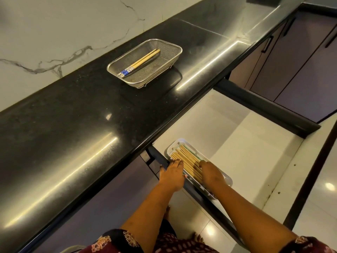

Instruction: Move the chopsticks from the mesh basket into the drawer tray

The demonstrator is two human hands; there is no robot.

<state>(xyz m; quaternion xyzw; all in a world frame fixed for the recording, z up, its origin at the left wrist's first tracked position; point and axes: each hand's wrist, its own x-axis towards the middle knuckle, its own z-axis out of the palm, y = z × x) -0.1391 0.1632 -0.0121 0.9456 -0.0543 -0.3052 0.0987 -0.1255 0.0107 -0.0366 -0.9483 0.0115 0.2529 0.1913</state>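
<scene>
Two chopsticks (139,63) are all I can see left in the mesh basket (171,60), lying side by side on its floor with their blue-patterned ends toward the basket's near-left corner and their plain tips angled up toward the far right. The basket sits on the black countertop (73,125), up and away from my hands and a little to their left. Both hands are down in the open drawer (237,143), over the white tray (173,145) that already holds a packed row of chopsticks (189,161). My left hand (172,175) lies flat with its fingers spread, on the tray's left edge and the drawer's side rail; my right hand (211,174) rests palm down on the row, fingers loosely extended. Neither hand appears to grip anything; I judge them to be pressing or levelling the row. The left hand is on the basket's side, so I judge it the nearer one for the next reach. The pair's long axis runs diagonally, roughly parallel to the chopsticks in the tray, so a pick near the patterned ends should need little turning before laying them down.
</scene>
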